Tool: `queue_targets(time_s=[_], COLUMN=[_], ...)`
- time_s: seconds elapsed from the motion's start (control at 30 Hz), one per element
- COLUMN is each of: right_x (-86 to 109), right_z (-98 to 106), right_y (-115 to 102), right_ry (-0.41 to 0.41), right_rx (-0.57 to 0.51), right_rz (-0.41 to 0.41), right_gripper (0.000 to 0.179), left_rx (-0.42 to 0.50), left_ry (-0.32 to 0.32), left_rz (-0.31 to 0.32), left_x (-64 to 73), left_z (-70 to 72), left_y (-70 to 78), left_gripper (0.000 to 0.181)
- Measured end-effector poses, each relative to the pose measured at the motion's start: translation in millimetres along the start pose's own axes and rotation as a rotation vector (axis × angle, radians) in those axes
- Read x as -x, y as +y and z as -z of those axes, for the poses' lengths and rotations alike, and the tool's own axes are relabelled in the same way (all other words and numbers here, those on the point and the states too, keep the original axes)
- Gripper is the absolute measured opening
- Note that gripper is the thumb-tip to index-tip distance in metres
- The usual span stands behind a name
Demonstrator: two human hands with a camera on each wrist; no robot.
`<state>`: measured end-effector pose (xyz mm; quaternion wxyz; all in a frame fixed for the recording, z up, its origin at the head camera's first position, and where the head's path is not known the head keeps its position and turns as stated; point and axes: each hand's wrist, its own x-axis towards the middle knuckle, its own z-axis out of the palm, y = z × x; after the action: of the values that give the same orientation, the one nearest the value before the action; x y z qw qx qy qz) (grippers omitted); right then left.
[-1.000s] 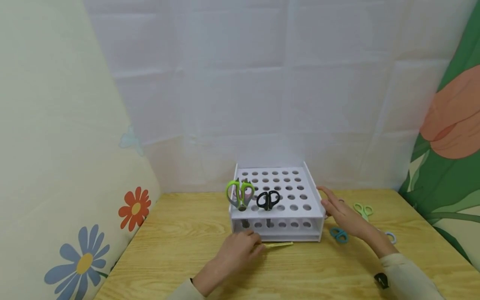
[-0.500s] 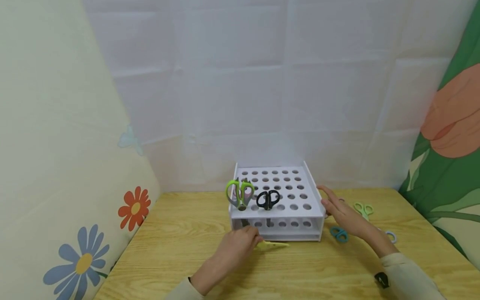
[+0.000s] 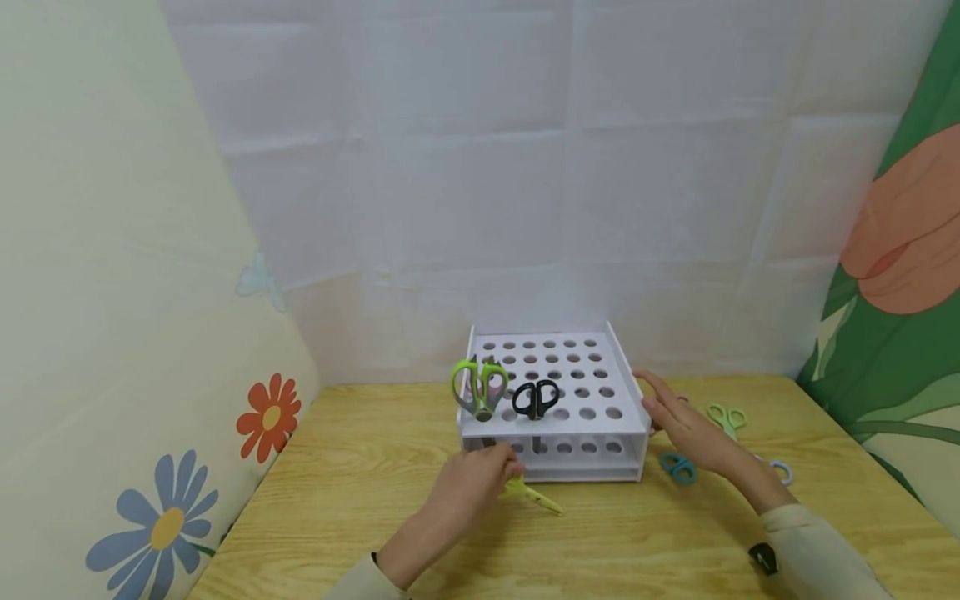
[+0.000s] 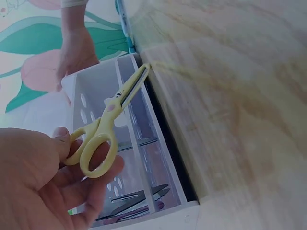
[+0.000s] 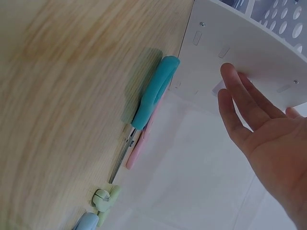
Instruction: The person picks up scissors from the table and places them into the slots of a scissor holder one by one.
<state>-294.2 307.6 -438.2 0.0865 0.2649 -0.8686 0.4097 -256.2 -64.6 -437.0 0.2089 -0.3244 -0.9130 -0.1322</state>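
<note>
My left hand (image 3: 467,483) holds yellow scissors (image 4: 115,106) by their handles, in front of the white rack (image 3: 577,428). Their blades (image 3: 546,502) look closed and point down to the right in the head view. Straight fingers of my right hand (image 5: 268,132) rest against the rack's right side panel (image 5: 211,28). Green-and-grey scissors (image 3: 476,405) stand in a front-left hole, with black scissors (image 3: 536,408) to their right. Behind the green pair shows a bit of pink handle, mostly hidden. Blades (image 4: 136,200) hang below the rack's top plate in the left wrist view.
Right of the rack lie teal scissors (image 3: 678,470), light green scissors (image 3: 726,422) and a pair with a pale blue handle (image 3: 783,473). Pink scissors (image 5: 137,149) lie behind the teal ones. A small black object (image 3: 763,560) sits near my right sleeve.
My left hand has lifted the yellow scissors from the tabletop and turned their blades downward, toward the front. The right hand stays at the rack's side.
</note>
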Motion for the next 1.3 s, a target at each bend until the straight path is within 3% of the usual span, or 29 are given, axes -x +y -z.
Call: queue_targets(time_s=[0.17, 0.27, 0.47, 0.63, 0.73, 0.8, 1.07, 1.3], right_x=[0.1, 0.0, -0.2, -0.9, -0.8, -0.1, 0.4, -0.5], right_z=[0, 1, -1, 0, 0, 0, -1, -1], right_y=[-1, -1, -1, -2, -2, -2, -1, -2], right_ry=[-0.002, -0.001, 0.001, 0.007, 0.007, 0.008, 0.011, -0.002], right_rx=[-0.011, -0.012, -0.001, -0.005, -0.008, -0.005, -0.009, -0.027], right_rz=[0.007, 0.004, -0.014, -0.027, -0.029, -0.032, -0.026, -0.021], right_gripper=[0.049, 0.049, 0.050, 0.049, 0.049, 0.050, 0.049, 0.050], left_rx=[0.005, 0.054, 0.263, 0.465, 0.542, 0.547, 0.417, 0.367], left_ry=[0.066, 0.079, 0.035, -0.019, -0.026, -0.021, 0.032, 0.042], left_rz=[-0.046, -0.067, -0.095, -0.086, -0.086, -0.095, -0.161, -0.132], left_x=[0.0, -0.8, -2.1, -5.2, -6.3, -6.9, -9.1, -9.8], left_z=[4.5, 7.0, 12.7, 20.4, 24.2, 25.6, 28.9, 36.8], left_y=[0.1, 0.4, 0.8, 3.3, 5.3, 6.4, 8.7, 10.5], left_gripper=[0.013, 0.011, 0.017, 0.021, 0.021, 0.020, 0.011, 0.013])
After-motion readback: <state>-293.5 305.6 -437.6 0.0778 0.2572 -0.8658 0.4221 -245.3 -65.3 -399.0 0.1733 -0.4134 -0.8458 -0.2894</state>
